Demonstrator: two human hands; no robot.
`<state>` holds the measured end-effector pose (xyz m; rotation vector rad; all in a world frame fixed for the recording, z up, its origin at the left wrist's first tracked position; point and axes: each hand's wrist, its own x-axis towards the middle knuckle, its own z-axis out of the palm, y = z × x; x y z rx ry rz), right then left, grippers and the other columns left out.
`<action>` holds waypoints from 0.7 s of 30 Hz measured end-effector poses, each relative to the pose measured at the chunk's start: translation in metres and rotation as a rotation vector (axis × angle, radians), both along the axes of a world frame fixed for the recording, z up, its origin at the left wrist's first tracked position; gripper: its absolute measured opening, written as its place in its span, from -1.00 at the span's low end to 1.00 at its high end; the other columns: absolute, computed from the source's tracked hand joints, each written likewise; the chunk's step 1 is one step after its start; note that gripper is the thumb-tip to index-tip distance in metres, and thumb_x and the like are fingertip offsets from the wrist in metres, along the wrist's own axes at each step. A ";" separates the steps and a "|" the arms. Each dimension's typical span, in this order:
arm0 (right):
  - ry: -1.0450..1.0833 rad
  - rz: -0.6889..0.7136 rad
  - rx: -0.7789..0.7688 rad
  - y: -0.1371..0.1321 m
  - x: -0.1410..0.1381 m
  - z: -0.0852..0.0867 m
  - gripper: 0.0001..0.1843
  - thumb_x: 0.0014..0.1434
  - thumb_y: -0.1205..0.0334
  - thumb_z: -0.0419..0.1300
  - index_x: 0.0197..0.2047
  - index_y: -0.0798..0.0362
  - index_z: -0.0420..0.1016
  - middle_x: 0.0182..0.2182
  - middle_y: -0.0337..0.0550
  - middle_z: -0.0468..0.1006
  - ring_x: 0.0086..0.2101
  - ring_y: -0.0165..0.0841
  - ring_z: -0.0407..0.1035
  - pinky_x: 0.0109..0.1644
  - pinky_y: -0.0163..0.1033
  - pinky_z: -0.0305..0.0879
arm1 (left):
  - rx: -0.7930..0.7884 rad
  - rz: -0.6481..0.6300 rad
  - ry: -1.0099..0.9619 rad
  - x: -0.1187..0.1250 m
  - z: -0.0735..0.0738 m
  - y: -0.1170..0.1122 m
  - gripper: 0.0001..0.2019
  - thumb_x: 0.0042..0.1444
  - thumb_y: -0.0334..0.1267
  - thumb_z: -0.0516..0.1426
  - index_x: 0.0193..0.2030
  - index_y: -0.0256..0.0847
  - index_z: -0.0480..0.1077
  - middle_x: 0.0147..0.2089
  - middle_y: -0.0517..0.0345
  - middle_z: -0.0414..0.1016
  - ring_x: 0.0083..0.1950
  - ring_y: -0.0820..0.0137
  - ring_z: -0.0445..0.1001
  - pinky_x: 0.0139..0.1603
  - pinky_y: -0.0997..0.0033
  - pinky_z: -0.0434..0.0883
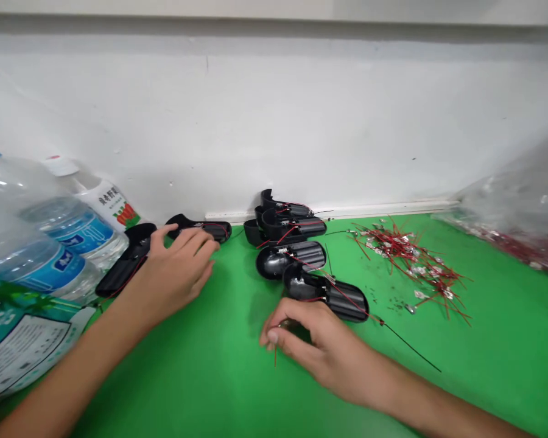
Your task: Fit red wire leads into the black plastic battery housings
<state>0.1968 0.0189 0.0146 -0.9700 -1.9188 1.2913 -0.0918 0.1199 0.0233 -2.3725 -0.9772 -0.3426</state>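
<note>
My left hand (176, 267) lies on the green table (210, 377) with fingers stretched toward a black plastic housing (203, 228) near the wall; its fingertips touch or nearly touch it. My right hand (301, 340) is curled in a pinch just in front of another black housing (329, 292) with red wires; a thin red wire tip pokes out below its fingers. More black housings (287, 222) are stacked at the wall, and one (290, 257) lies in front of them.
Water bottles (50, 243) and a printed package (18, 340) crowd the left edge. Another black housing (128, 258) lies beside them. A pile of red wires with metal terminals (411, 261) is at the right, a clear plastic bag (516, 213) beyond. A white wall backs the table.
</note>
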 end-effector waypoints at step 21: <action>-0.036 -0.005 0.060 -0.015 -0.012 -0.014 -0.73 0.41 0.16 0.33 -0.26 0.16 0.75 -0.47 -0.16 0.52 -0.46 -0.47 0.33 -0.38 -0.34 0.14 | -0.116 0.307 -0.006 0.002 -0.004 0.003 -0.55 0.47 -0.36 -0.07 0.37 -0.48 0.39 0.23 -0.52 0.47 0.23 -0.29 0.46 0.27 -0.57 0.17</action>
